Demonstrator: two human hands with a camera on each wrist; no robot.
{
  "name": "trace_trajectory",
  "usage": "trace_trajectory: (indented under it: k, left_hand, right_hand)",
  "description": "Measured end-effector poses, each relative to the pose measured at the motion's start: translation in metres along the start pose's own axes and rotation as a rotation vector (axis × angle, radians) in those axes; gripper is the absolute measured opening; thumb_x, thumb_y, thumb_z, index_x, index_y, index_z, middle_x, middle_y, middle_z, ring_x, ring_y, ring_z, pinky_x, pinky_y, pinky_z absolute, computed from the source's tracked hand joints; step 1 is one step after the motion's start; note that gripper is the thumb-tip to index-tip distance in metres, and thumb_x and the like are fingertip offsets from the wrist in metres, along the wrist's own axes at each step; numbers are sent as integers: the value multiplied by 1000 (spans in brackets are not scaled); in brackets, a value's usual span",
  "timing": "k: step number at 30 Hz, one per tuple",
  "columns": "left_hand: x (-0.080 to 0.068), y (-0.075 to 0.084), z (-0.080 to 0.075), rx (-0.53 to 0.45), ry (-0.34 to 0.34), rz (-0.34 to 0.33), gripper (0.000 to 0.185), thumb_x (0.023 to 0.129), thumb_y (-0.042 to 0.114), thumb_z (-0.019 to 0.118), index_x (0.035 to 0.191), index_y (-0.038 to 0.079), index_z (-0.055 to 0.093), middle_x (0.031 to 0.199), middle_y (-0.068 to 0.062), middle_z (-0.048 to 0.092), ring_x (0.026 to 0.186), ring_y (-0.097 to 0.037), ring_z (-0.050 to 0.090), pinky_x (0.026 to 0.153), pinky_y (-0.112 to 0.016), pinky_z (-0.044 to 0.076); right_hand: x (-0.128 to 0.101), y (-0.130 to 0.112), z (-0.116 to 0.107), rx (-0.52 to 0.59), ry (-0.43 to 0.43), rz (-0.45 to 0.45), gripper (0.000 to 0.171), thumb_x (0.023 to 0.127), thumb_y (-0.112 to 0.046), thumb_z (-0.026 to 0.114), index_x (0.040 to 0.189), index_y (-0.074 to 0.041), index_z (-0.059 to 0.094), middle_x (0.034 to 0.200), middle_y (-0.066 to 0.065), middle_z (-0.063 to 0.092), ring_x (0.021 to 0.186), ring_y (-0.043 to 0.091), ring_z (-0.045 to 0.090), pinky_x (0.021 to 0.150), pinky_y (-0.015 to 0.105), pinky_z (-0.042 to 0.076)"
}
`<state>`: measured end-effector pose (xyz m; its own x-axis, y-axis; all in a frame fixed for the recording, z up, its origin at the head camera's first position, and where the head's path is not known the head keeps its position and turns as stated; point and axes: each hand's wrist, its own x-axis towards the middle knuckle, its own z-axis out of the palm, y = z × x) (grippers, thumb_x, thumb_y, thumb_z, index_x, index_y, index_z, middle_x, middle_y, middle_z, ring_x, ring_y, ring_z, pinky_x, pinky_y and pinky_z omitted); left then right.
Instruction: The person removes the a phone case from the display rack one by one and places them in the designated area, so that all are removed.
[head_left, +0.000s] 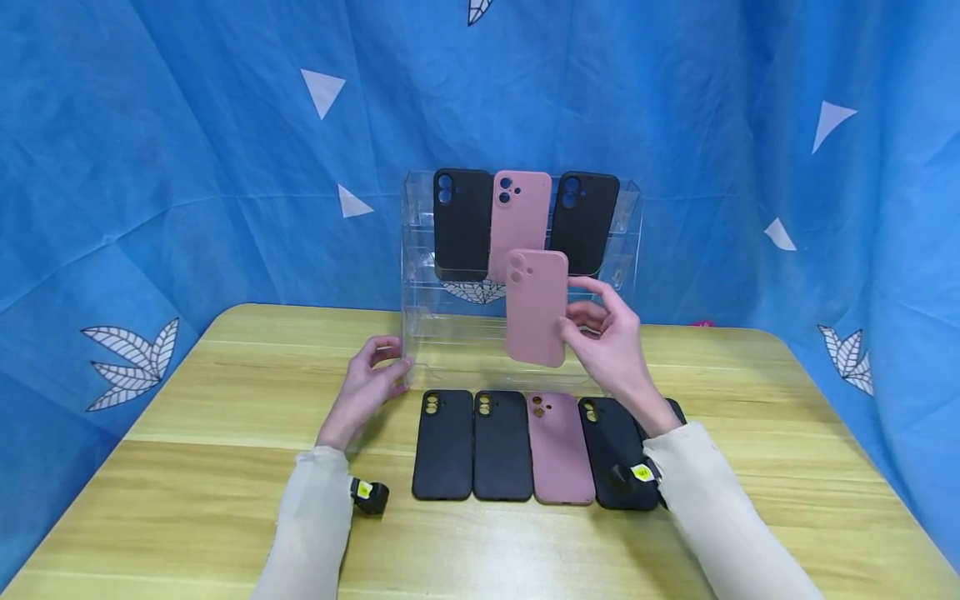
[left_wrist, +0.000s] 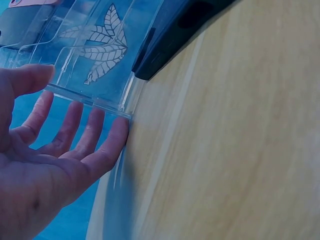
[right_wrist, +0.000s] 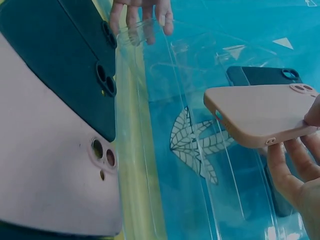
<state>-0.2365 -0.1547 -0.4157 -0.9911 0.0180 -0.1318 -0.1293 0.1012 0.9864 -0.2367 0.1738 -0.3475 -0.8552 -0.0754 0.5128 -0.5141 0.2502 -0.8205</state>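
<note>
Your right hand (head_left: 611, 346) fingers pinch the pink case (head_left: 536, 307) at frame center before the clear rack (head_left: 420, 275), left hand (head_left: 367, 387) relaxed on its corner: three cases racked, five still lying below.

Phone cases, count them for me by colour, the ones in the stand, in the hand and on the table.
Black phone cases: 6 (2 in the clear stand, 4 on the table, one mostly hidden under the right sleeve)
Pink phone cases: 3 (1 in the stand, 1 held by the right hand, 1 on the table)
Total: 9
</note>
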Motion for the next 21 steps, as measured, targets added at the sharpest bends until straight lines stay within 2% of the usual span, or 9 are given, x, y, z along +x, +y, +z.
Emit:
trace_trajectory:
  k: [4,13,15,21]
  left_hand:
    - [0,0,0,1,0,-1,44,102,15,61,142,9,44,147,-17,46,126,-34,58,97,-39,59]
    - [-1,0,0,2,-1,3,44,102,15,61,143,9,44,148,-18,46,124,-33,59,96,-38,59]
    - [-1,0,0,5,-2,3,44,102,15,61,143,9,44,148,-18,46,124,-33,59,96,-37,59]
    - [0,0,0,3,-6,4,45,102,16,61,143,9,44,149,-18,45,125,-33,59,96,-37,59]
  right_hand:
    - [-4,2,-6,-12,6,-15,52,91,7,68,140,-3,54,103,30,71,86,1,70,81,16,59]
    - [-14,6,-22,-49,39,2,53,92,8,66,141,-7,55,99,28,70,83,1,69,72,15,60]
    - [-17,6,-26,-61,49,1,53,91,9,66,141,-7,56,97,23,72,82,0,69,72,15,60]
    - [-23,7,-39,-76,74,11,52,92,8,66,141,-6,56,93,-10,72,81,-1,69,69,14,59]
